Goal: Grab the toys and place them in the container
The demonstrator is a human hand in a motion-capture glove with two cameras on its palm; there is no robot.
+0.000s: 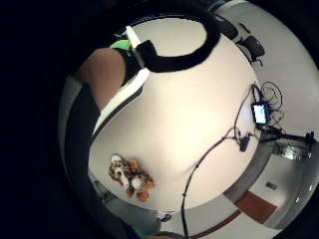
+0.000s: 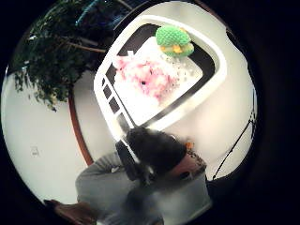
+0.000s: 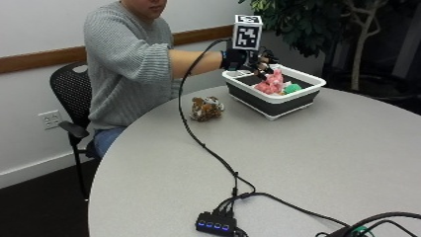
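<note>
With a fluffy pink plush toy (image 3: 269, 85) and a green knitted toy (image 3: 293, 88) already in the white-rimmed dark plastic container (image 3: 275, 104), the gloved right hand (image 3: 244, 58) hovers above, fingers relaxed and empty, while the orange striped tiger plush (image 3: 206, 108) waits on the round grey table (image 3: 309, 163) to its left.

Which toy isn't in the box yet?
The orange striped tiger toy. It lies on the table beside the container, while the pink toy and green toy are already inside.

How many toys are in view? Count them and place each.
3. A pink toy and a green toy lie in the container; a tiger toy lies on the table. Others may be hidden inside.
</note>
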